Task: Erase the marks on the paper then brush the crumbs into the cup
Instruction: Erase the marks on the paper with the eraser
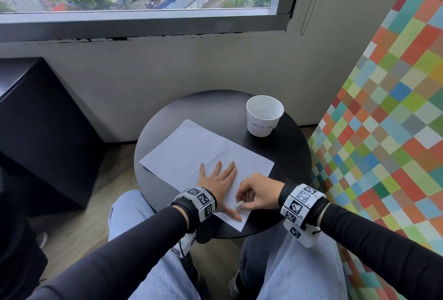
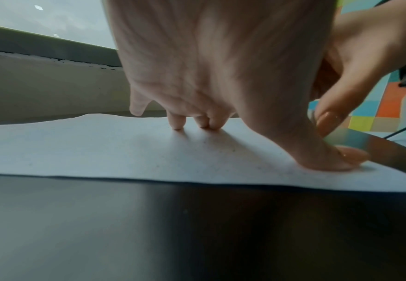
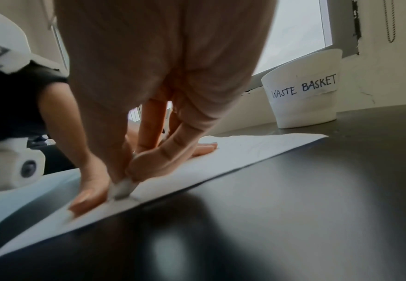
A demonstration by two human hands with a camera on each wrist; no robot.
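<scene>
A white sheet of paper (image 1: 191, 151) lies on the round black table (image 1: 292, 163). My left hand (image 1: 221, 185) is spread flat on the paper's near part, pressing it down, thumb toward the near corner. My right hand (image 1: 251, 195) pinches a small white eraser (image 1: 238, 205) and holds it against the paper just beside the left thumb; the eraser (image 3: 122, 188) shows blurred in the right wrist view. Faint pencil marks (image 1: 257, 161) show near the paper's right corner. Fine crumbs (image 2: 231, 149) dot the paper. A white cup (image 1: 263, 115) labelled WASTE BASKET stands at the table's far right.
A black cabinet (image 1: 36, 132) stands to the left of the table. A wall with coloured squares (image 1: 383, 120) rises close on the right. A grey wall under a window lies behind the table. My knees in jeans are under the table's near edge.
</scene>
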